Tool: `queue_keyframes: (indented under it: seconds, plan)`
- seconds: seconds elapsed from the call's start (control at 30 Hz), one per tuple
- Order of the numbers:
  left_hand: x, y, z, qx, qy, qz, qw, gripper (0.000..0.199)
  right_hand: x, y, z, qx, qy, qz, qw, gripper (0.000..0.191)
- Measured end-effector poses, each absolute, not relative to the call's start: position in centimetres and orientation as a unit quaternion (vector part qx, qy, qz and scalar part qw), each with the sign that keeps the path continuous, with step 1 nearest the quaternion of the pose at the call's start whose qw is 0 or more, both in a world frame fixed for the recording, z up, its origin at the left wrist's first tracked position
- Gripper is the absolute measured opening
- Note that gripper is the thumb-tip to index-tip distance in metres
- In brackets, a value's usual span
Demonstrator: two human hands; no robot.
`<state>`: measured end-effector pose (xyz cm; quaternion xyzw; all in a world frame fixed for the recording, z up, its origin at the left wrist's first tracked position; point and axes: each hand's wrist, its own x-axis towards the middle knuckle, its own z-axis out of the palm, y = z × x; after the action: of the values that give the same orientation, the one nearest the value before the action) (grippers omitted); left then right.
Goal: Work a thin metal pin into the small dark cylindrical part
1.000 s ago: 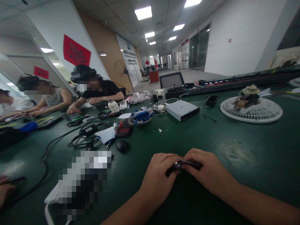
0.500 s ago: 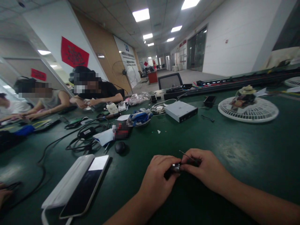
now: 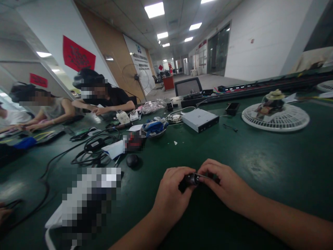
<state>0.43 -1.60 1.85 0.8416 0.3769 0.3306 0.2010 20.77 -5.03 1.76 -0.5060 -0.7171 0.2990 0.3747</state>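
Note:
My left hand (image 3: 171, 192) is closed around a small, dark, shiny cylindrical metal part (image 3: 191, 179), its round end turned to the right. My right hand (image 3: 223, 183) pinches a thin metal rod (image 3: 203, 176) whose tip meets or nearly meets that end of the part; contact is hard to make out. Fingers hide most of both pieces, and the rod's other end is lost in the right hand's shadow. Both hands are close together, low over the green tabletop (image 3: 166, 156).
Beyond my hands are a black mouse (image 3: 133, 160), a grey disc drive (image 3: 200, 119) and a white fan grille (image 3: 275, 118) bearing a motor. Cables (image 3: 91, 149) and a blurred-out phone-like object (image 3: 85, 201) lie left. Several people (image 3: 99, 93) sit across the table.
The rod has swung from pointing up and away to lying flatter, with its tip at the metal part. My right hand has shifted slightly left and the part has turned a little.

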Motion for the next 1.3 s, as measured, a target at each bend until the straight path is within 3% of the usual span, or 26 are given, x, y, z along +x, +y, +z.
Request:
queue_keyframes:
  seconds: [0.23,0.53,0.77,1.3]
  plan:
    - [0.58,-1.51,2.18,0.866,0.322,0.317,0.216,0.039,20.76,-5.29,1.54,-0.559,-0.689,0.275,0.372,0.006]
    - [0.55,-1.5,2.33,0.868,0.312,0.312,0.229,0.039,20.9,-4.95,1.46,-0.561,-0.657,0.353,0.36,0.003]
    - [0.6,-1.83,2.28,0.851,0.35,0.318,0.228,0.039,20.81,-5.27,1.78,-0.548,-0.693,0.275,0.38,0.005]
    - [0.65,-1.86,2.33,0.866,0.34,0.295,0.215,0.031,20.38,-5.67,1.79,-0.529,-0.722,0.23,0.382,0.008]
